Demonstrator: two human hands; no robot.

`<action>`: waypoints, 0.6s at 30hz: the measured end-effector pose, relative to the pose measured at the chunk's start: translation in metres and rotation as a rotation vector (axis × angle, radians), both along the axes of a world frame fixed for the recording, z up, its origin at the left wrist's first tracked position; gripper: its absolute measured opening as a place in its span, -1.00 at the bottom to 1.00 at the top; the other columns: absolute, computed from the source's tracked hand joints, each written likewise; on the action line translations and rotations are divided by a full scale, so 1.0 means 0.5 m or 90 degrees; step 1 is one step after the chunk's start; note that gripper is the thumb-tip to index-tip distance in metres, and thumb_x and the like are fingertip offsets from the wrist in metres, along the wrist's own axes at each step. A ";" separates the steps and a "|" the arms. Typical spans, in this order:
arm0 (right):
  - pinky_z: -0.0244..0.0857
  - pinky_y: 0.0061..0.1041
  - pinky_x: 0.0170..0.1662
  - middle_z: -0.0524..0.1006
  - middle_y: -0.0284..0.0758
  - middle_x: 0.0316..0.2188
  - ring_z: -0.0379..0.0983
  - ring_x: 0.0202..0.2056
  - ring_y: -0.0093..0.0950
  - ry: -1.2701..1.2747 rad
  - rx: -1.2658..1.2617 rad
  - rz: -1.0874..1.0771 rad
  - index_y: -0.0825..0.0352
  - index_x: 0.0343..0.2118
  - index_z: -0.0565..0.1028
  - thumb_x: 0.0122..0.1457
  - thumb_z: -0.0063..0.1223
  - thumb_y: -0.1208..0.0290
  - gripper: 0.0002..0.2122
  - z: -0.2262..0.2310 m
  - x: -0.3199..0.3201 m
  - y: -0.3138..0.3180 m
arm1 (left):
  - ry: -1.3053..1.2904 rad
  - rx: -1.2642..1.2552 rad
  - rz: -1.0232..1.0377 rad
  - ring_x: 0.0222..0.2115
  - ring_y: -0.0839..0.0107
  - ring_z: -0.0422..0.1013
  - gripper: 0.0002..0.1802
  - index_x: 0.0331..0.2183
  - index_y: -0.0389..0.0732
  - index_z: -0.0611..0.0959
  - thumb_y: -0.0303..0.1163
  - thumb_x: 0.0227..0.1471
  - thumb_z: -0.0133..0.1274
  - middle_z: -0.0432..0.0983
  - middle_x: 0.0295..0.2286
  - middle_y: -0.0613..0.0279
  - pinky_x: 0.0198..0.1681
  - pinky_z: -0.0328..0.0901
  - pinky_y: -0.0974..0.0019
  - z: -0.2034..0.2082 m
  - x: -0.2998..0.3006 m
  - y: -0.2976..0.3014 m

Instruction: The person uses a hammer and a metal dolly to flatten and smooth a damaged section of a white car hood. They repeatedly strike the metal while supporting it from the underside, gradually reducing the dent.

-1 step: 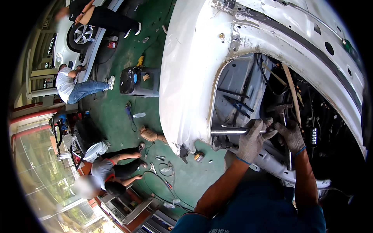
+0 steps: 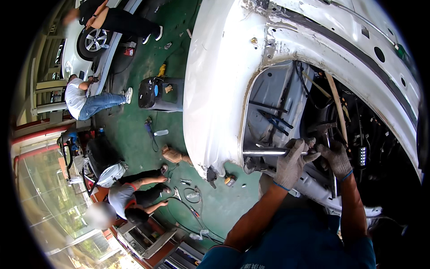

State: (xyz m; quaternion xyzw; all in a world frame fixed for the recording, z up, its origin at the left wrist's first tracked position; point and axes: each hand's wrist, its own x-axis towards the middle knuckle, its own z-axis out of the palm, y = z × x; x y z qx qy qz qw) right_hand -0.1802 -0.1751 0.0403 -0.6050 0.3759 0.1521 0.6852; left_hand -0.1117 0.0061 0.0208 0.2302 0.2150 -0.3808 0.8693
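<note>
My left hand (image 2: 289, 167), in a grey knit glove, is closed round the end of a shiny metal bar (image 2: 264, 152). The bar lies across the opening of the white car body (image 2: 215, 89), its far end at the opening's left edge. My right hand (image 2: 335, 159), gloved the same way, grips a hammer (image 2: 321, 127) by its handle. The hammer's head stands above both hands, and the handle's lower end shows below the right glove. The two gloves are close together, fingertips nearly touching. Inside the opening, blue-handled pliers (image 2: 275, 122) lie beyond my left hand.
A wooden stick (image 2: 336, 101) leans inside the opening among dark cables. On the green floor at left are a black plastic part (image 2: 154, 92), a clear bottle (image 2: 161, 132), hoses (image 2: 192, 210) and a wrench (image 2: 185, 182). A crouching person (image 2: 127, 201) and two others are farther left.
The hammer's head has dipped slightly, and both hands have shifted only a little. The crouching person at lower left has moved slightly to the right.
</note>
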 end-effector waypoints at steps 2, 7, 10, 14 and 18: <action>0.21 -0.67 -0.61 0.47 -0.48 -0.63 0.35 -0.67 -0.69 0.011 0.024 -0.003 0.43 -0.14 0.61 0.21 0.35 0.12 -0.59 0.001 -0.031 0.006 | 0.005 -0.004 -0.031 0.03 0.19 0.55 -0.84 -0.22 -0.25 0.61 -0.35 0.34 0.09 0.59 -0.16 0.05 -0.02 0.62 -0.02 -0.004 -0.021 0.003; 0.28 -0.66 -0.58 0.50 -0.46 -0.61 0.38 -0.65 -0.69 0.001 0.092 0.018 0.43 -0.16 0.63 0.18 0.36 0.18 -0.64 0.035 -0.088 0.004 | -0.057 0.097 -0.149 0.03 0.24 0.54 -0.81 -0.23 -0.26 0.60 -0.31 0.32 0.12 0.58 -0.14 0.08 -0.01 0.60 0.02 0.031 -0.038 0.023; 0.30 -0.66 -0.56 0.53 -0.43 -0.57 0.39 -0.63 -0.68 0.001 0.116 -0.021 0.44 -0.13 0.62 0.12 0.35 0.33 -0.68 0.032 -0.133 0.003 | -0.034 0.120 -0.224 -0.01 0.30 0.54 -0.82 -0.19 -0.24 0.62 -0.32 0.31 0.14 0.58 -0.13 0.12 0.00 0.56 0.09 0.035 -0.044 0.024; 0.32 -0.63 -0.52 0.54 -0.39 -0.52 0.40 -0.59 -0.65 -0.032 0.105 -0.102 0.47 -0.06 0.59 0.04 0.33 0.45 -0.62 0.070 -0.193 -0.001 | -0.114 0.216 -0.229 0.00 0.31 0.53 -0.75 -0.06 -0.23 0.60 -0.31 0.30 0.15 0.59 -0.11 0.14 0.12 0.45 0.09 0.089 -0.081 0.028; 0.43 -0.59 -0.41 0.57 -0.39 -0.50 0.51 -0.53 -0.58 -0.064 0.112 -0.151 0.44 0.00 0.58 0.03 0.40 0.41 -0.56 0.085 -0.284 0.004 | -0.062 0.206 -0.108 0.03 0.24 0.52 -0.73 0.00 -0.23 0.53 -0.41 0.29 0.12 0.59 -0.10 0.06 0.13 0.42 0.02 0.157 -0.136 0.042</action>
